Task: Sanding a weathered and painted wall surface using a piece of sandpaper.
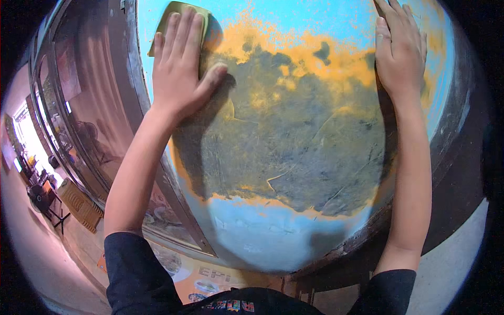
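Before me is a painted wall panel (252,232), blue with orange areas and a large, scuffed dark grey patch (291,118) across its middle. Under my left hand (179,63), near the panel's upper left, lies a yellowish-tan sheet that looks like sandpaper (173,8). The fingers and palm press it flat to the surface, while the thumb stretches out beside it. My right hand (403,55) rests against the panel at the upper right with nothing visible in it; its fingertips reach the picture's top edge.
A glazed, dark-framed door or window (130,78) borders the panel on the left. Farther left are a black fan (38,197) and a brown slatted plastic object (78,204). A printed sheet (208,275) with pictures lies below. A dark edge (445,157) runs along the panel's right side.
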Demonstrator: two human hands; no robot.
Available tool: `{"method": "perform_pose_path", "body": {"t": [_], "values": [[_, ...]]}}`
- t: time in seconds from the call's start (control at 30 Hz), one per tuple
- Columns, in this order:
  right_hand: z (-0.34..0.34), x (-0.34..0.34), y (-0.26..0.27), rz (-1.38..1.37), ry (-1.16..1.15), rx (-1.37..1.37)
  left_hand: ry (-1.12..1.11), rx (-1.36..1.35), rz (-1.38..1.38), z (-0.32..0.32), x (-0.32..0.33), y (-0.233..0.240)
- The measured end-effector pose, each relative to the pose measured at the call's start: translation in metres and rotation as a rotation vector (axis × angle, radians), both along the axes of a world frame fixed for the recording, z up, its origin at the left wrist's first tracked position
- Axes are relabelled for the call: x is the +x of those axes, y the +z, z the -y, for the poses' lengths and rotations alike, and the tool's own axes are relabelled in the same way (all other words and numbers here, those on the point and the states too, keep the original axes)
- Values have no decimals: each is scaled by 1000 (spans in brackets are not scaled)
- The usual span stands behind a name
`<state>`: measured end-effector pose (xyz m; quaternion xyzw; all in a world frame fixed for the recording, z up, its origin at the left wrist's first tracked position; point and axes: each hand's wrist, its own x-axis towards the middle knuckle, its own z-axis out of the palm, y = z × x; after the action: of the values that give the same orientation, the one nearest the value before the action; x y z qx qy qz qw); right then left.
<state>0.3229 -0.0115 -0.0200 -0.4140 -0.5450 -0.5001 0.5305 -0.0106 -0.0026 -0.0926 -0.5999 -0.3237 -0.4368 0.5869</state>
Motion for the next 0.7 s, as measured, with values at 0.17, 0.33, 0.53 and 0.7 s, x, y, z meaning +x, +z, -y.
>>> {"method": "perform_pose_path", "body": {"t": [0.17,0.33,0.53,0.7], "values": [[4,-5,3,-8,51,1,36,74,162,4,-34,35],[8,-11,-3,-13,-3,1,137,-134,344,24,-24,70],[14,-18,-2,-36,-40,-8,57,-117,298,15,-8,92],[14,-14,-2,20,26,3,73,-124,330,29,-16,120]]}}
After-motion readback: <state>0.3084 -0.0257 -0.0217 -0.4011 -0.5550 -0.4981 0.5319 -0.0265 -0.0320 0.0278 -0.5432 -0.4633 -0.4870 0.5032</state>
